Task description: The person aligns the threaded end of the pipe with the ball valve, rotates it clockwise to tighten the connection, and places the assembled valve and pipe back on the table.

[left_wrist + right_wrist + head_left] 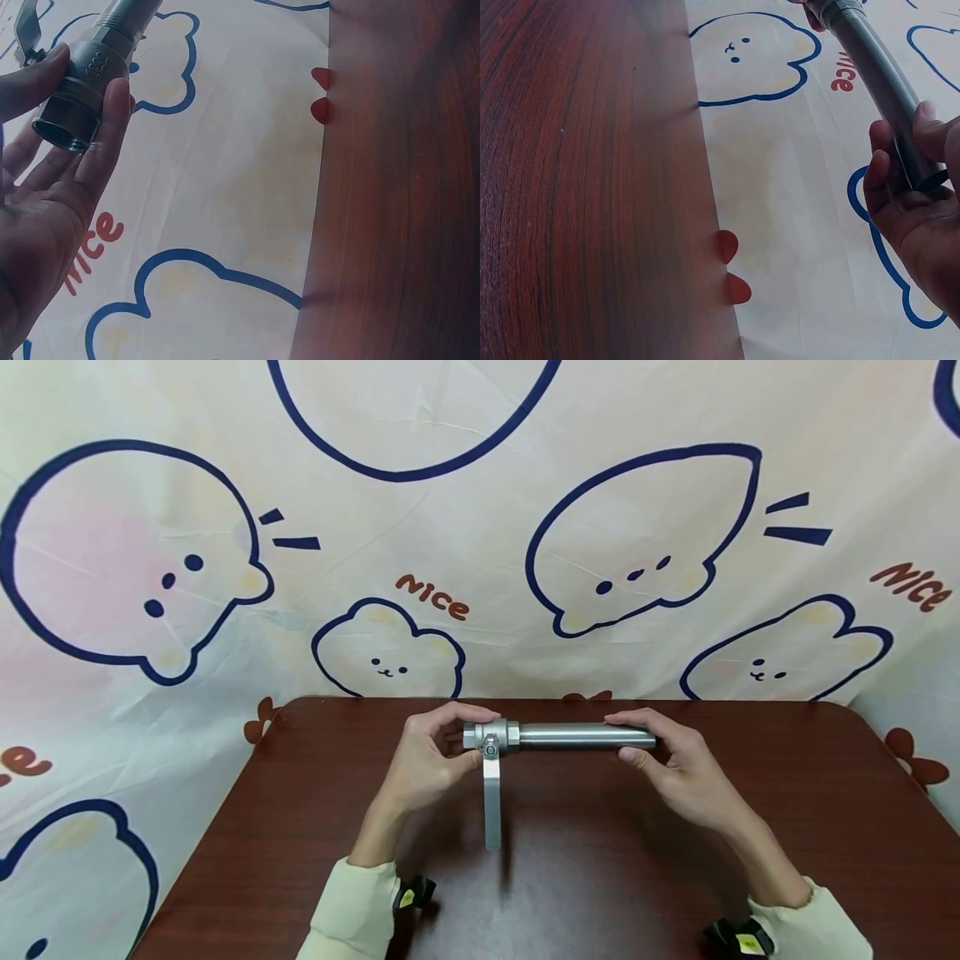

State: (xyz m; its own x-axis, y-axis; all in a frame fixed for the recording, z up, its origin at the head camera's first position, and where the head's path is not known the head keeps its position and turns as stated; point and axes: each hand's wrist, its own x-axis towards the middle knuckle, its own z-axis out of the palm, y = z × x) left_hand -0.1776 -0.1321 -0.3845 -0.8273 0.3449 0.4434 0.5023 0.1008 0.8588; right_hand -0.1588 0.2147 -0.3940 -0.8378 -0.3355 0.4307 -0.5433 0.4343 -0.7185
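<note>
A metal ball valve (491,735) with a long flat lever handle (492,802) is joined to a straight steel pipe (562,736), held level above the table. My left hand (427,760) grips the valve body at the left end, thumb below and fingers above and behind. In the left wrist view the valve's open threaded end (67,131) faces the palm side. My right hand (678,768) holds the pipe's far right end between thumb and fingers. The right wrist view shows the pipe's end (928,178) near the palm. The lever points toward me, away from the pipe.
A dark reddish-brown wooden table (585,877) lies beneath both hands. Behind it hangs a pale cloth (480,543) printed with blue-outlined cartoon shapes. Black straps with cameras (415,893) sit at both wrists, by the pale sleeves (352,910).
</note>
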